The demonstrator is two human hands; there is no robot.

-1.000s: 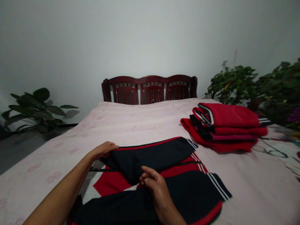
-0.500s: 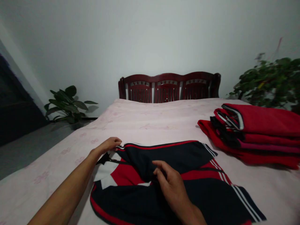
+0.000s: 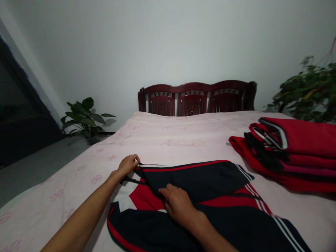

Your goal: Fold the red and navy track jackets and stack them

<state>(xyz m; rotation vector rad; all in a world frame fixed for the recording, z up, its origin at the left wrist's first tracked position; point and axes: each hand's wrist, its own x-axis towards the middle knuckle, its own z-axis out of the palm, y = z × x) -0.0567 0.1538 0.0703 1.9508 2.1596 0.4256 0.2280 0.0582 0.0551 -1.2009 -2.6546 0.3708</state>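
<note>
A navy, red and white track jacket (image 3: pixel 220 178) lies spread on the bed, its sleeves folded inward over the red and white body. At its far left corner, my left hand (image 3: pixel 129 163) pinches the striped edge of the folded sleeve between thumb and fingers. My right hand (image 3: pixel 180 203) rests on the middle of the jacket, at the inner edge of the upper sleeve. Its index finger is stretched out to the left and holds nothing; the fingers beneath are partly hidden. White double stripes mark the cuffs and hem at the right end.
A stack of folded red clothes (image 3: pixel 294 154) sits on the bed to the right. The pale pink bedsheet (image 3: pixel 183 140) reaches back to a dark wooden headboard (image 3: pixel 194 99). Leafy plants stand at the left (image 3: pixel 86 119) and right (image 3: pixel 312 94) of the bed.
My right hand has come down onto the jacket and shifted slightly left. My left hand still grips the sleeve's corner. The whole view has swung a little to the left.
</note>
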